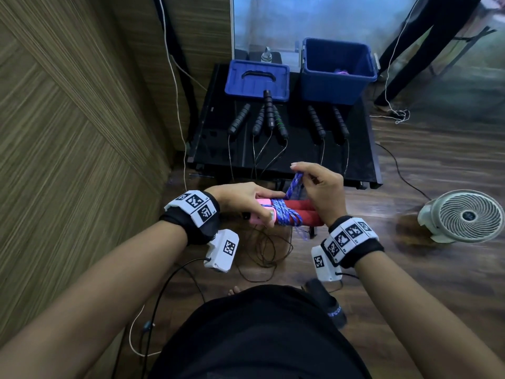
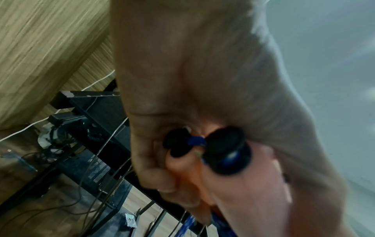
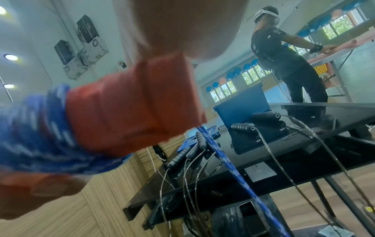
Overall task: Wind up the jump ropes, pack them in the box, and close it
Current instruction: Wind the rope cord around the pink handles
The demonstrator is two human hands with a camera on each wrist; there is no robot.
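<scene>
Now my left hand (image 1: 246,199) grips the red-and-pink handles (image 1: 300,212) level, my right hand (image 1: 319,190) pinching blue rope (image 1: 295,184) before the table edge (image 1: 273,173).

The room was dim and cool-toned, with round recessed ceiling lamps (image 3: 10,57) glaring white. The glossy black tabletop (image 1: 297,157) threw back soft reflections. The head view bent at its edges, its right side smeared. Both wrist views were blurred, the near skin and the red foam handles (image 3: 129,102) out of focus.
</scene>
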